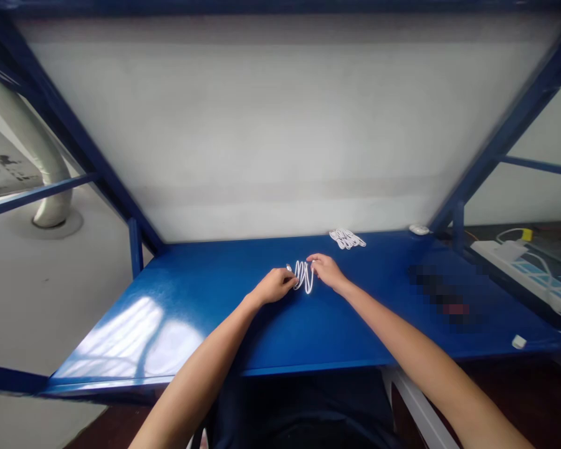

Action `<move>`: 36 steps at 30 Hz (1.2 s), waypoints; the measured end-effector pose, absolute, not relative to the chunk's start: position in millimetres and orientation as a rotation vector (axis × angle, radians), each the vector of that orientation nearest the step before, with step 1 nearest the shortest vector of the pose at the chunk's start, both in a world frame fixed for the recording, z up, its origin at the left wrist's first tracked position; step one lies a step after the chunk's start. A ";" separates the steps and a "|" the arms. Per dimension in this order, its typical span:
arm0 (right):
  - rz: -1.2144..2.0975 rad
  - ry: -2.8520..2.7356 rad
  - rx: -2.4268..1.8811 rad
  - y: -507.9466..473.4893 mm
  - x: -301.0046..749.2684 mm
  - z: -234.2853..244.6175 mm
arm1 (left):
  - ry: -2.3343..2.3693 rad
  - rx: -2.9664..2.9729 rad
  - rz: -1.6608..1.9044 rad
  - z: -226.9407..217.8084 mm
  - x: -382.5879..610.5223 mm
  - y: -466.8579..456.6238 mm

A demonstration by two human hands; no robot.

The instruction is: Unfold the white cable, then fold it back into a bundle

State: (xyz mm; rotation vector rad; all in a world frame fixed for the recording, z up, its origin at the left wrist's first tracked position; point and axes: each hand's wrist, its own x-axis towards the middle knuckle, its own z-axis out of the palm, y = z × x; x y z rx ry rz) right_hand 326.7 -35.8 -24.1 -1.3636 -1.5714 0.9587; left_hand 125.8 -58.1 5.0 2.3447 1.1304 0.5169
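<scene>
A white cable [305,279], gathered into narrow zigzag loops, lies on the blue tabletop [243,340] between my two hands. At its left side my left hand [275,285] is closed, fingertips pinching the loops. One cable end with a small plug shows just above those fingers. My right hand [328,272] grips the cable's right side near the top, its index finger reaching over toward the loops. Beyond my right hand lies a bundle of several similar white cables [347,239].
At the back right corner rests a white rounded object [419,229]. A blurred dark patch [442,293] covers something on the right. Near the front right edge sits a small white block [518,342]. A power strip [528,274] with plugs stands beyond the right edge; blue frame posts flank the table.
</scene>
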 end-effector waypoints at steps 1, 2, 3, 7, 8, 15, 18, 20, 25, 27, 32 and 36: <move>0.851 -1.663 -1.383 -37.5 326.5 -24.5 | 1.133 2.352 0.517 5.0 125.7 -57.9; 0.744 -1.751 -1.398 -39.4 326.3 -25.0 | 1.137 2.354 0.520 4.8 125.5 -57.6; 0.653 -1.828 -1.408 -41.4 326.0 -25.6 | 1.150 2.350 0.527 4.4 125.3 -57.3; 0.443 -1.995 -1.462 -48.0 324.6 -25.4 | 1.377 2.289 0.570 0.3 124.8 -55.2; 0.388 -2.011 -1.493 -49.3 324.2 -24.3 | 1.466 2.272 0.574 -1.0 125.0 -54.7; 0.178 -2.132 -1.765 -58.6 324.6 -13.5 | 1.795 2.233 0.351 -1.2 126.4 -55.9; 0.219 -2.161 -1.675 -57.6 333.4 -14.7 | 1.860 2.202 0.313 2.7 122.3 -55.8; 0.253 -2.169 -1.606 -54.2 341.9 -16.0 | 1.907 2.169 0.280 5.2 117.1 -54.2; 0.289 -2.171 -1.613 -49.6 359.9 -10.6 | 2.009 2.086 0.171 11.7 101.6 -47.3; 0.274 -2.172 -1.686 -54.5 363.1 -6.3 | 2.019 2.060 0.158 13.7 97.1 -45.4; 0.224 -2.258 -1.822 -74.3 365.2 -2.0 | 2.005 2.066 0.123 12.9 91.2 -42.3; 0.118 -2.293 -1.864 -78.4 370.0 -2.6 | 2.082 2.041 0.107 10.1 82.3 -36.8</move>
